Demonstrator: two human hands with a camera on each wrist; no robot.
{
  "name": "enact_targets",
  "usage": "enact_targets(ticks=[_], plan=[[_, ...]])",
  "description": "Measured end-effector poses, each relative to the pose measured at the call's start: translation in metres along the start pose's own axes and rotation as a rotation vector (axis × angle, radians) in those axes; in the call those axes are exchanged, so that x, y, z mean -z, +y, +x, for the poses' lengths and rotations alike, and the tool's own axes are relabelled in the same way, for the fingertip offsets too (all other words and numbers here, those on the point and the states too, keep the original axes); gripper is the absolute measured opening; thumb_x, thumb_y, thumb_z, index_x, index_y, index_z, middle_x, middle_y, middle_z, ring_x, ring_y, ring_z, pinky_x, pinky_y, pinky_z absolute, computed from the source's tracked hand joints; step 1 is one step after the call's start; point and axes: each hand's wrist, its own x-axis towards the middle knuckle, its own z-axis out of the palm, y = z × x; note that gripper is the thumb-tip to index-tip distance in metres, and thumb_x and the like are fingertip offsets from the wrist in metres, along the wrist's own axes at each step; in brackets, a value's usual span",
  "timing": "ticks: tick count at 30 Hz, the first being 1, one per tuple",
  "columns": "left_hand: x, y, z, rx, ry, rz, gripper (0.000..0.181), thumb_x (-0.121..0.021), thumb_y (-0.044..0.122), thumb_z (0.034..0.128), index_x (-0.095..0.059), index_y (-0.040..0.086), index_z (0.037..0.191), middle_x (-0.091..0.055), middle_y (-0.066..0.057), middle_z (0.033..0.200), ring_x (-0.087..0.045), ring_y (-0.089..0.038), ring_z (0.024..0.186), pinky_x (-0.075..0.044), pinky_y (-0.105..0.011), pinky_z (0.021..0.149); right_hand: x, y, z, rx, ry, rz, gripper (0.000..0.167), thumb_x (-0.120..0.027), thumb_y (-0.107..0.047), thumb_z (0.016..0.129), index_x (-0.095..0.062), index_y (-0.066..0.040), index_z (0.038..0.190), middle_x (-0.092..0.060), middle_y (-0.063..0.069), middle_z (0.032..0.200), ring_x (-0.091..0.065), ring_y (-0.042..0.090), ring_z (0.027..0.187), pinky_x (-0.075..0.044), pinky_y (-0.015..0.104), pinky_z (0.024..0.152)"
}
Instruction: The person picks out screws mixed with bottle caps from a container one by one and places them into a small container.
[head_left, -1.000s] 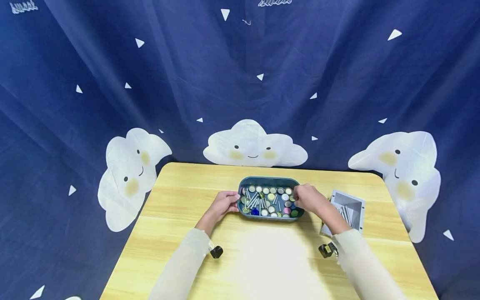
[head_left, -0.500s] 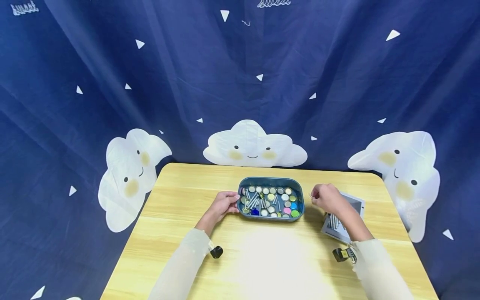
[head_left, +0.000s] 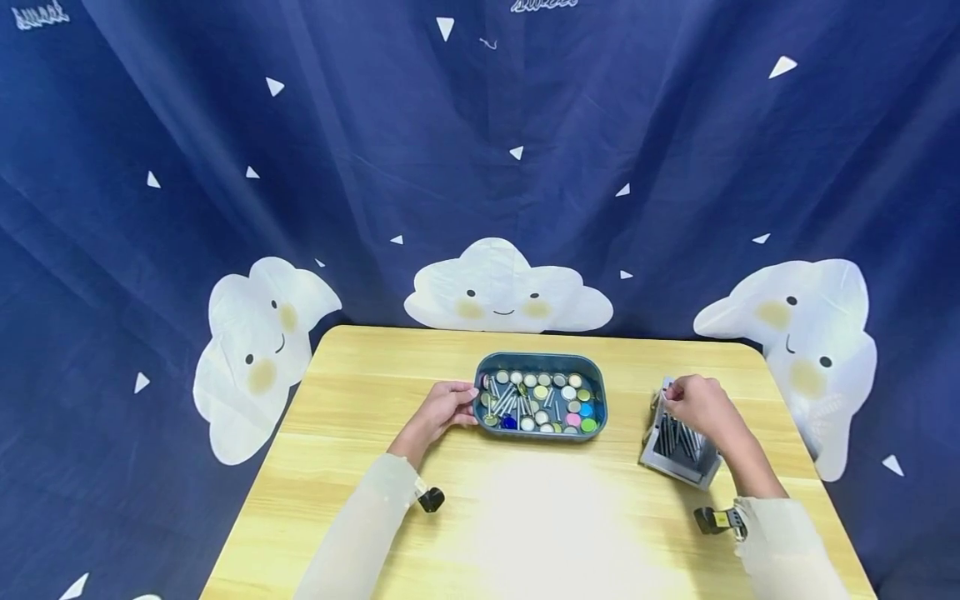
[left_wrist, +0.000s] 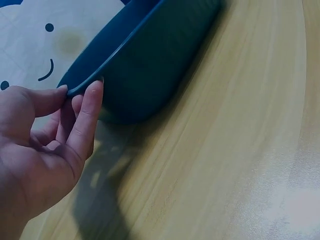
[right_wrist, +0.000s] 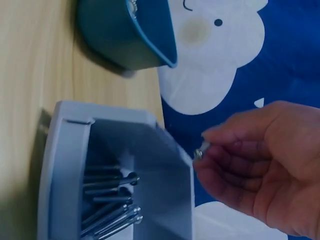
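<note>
My left hand (head_left: 441, 407) holds the left end of a dark teal oval container (left_wrist: 150, 70), its thumb over the rim and its fingers against the outside wall. Inside lie several screws (head_left: 506, 402) and many round bottle caps (head_left: 573, 407) in white, yellow, pink, blue and green. At the far edge of a grey bin (right_wrist: 55, 165), my right hand (head_left: 703, 408) pinches a screw (right_wrist: 200, 150) between thumb and fingertips; most of its length is hidden by the fingers. Several long silver screws (right_wrist: 112, 220) lie in the bin.
Both containers stand on a light wooden table (head_left: 390, 367), with a gap between them. Behind the table's far edge hangs a dark blue curtain (head_left: 337, 167) with white clouds. A small black camera (head_left: 431, 500) is worn on each wrist.
My right hand has moved from the teal container's right end rightward to the grey bin, carrying the screw. My left hand has stayed on the teal container.
</note>
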Motion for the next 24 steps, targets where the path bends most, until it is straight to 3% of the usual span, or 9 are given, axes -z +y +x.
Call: enact_targets(ticks=[4, 9, 13, 18, 24], plan=[[0.000, 0.002, 0.001, 0.008, 0.008, 0.007, 0.039, -0.063, 0.006, 0.1012, -0.056, -0.011, 0.136, -0.066, -0.015, 0.097, -0.064, -0.013, 0.065, -0.067, -0.028, 0.063, -0.001, 0.010, -0.005, -0.133, -0.026, 0.012, 0.013, -0.064, -0.008, 0.082, -0.062, -0.009, 0.069, -0.054, 0.000, 0.063, -0.046, 0.019, 0.061, -0.036, 0.028, 0.055], [0.000, 0.004, 0.001, 0.017, 0.001, 0.012, 0.040, -0.063, 0.005, 0.1010, -0.055, -0.013, 0.135, -0.067, -0.016, 0.095, -0.065, -0.013, 0.062, -0.067, -0.029, 0.062, -0.009, 0.021, -0.004, -0.263, -0.085, 0.015, 0.010, -0.066, -0.009, 0.081, -0.072, -0.003, 0.076, -0.068, 0.013, 0.076, -0.058, 0.027, 0.068, -0.050, 0.039, 0.058], [0.001, 0.006, 0.001, 0.037, -0.005, 0.014, 0.039, -0.063, 0.005, 0.1011, -0.057, -0.013, 0.135, -0.069, -0.016, 0.091, -0.066, -0.013, 0.061, -0.068, -0.029, 0.063, -0.021, 0.029, -0.001, -0.280, -0.127, -0.017, 0.013, -0.066, -0.008, 0.080, -0.075, 0.001, 0.081, -0.071, 0.021, 0.084, -0.061, 0.030, 0.072, -0.057, 0.047, 0.065], [-0.001, 0.011, -0.002, 0.061, 0.003, 0.027, 0.040, -0.064, 0.005, 0.1003, -0.058, -0.011, 0.136, -0.072, -0.017, 0.092, -0.068, -0.013, 0.062, -0.068, -0.030, 0.064, -0.034, 0.033, 0.002, -0.282, -0.182, -0.051, 0.009, -0.061, -0.003, 0.080, -0.063, 0.000, 0.071, -0.062, 0.018, 0.076, -0.055, 0.027, 0.066, -0.049, 0.037, 0.057], [-0.003, 0.017, -0.005, 0.085, 0.017, 0.024, 0.039, -0.064, 0.004, 0.1001, -0.057, -0.011, 0.135, -0.070, -0.012, 0.086, -0.067, -0.012, 0.061, -0.068, -0.029, 0.063, -0.043, 0.033, 0.001, -0.295, -0.202, -0.060, 0.007, -0.057, 0.002, 0.080, -0.062, 0.008, 0.081, -0.063, 0.023, 0.078, -0.058, 0.028, 0.065, -0.052, 0.036, 0.054]])
